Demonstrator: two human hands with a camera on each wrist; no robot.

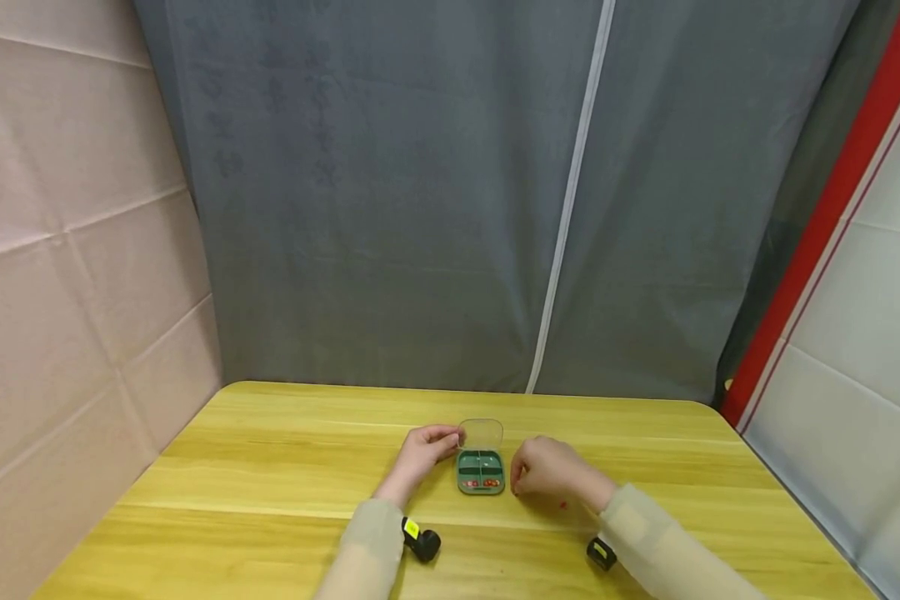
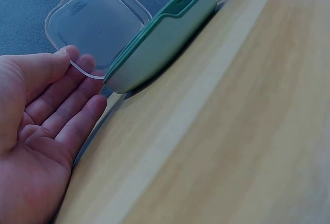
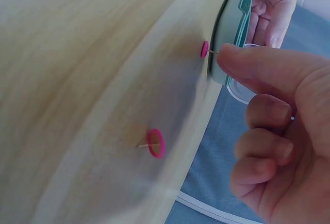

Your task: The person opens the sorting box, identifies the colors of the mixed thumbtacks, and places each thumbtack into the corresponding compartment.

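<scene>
The green pin box (image 1: 481,472) lies at the middle of the counter (image 1: 270,467), its clear lid (image 1: 481,433) raised at the 12 o'clock side; the left hand (image 1: 423,451) has an open grip, fingers straight and touching the lid's edge. The right hand (image 1: 543,468), at 3 o'clock of the box, pinches a pink pushpin (image 3: 205,49) by its needle. I judge the pin should be lifted slowly and dropped head first into a compartment; its long axis lies flat, head toward the box, and a second pushpin (image 3: 154,143) lies near at 5 o'clock.

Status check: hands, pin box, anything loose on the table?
Left hand open at clear lid. Right hand pinching pink pushpin beside green box. Another pink pushpin loose.
</scene>
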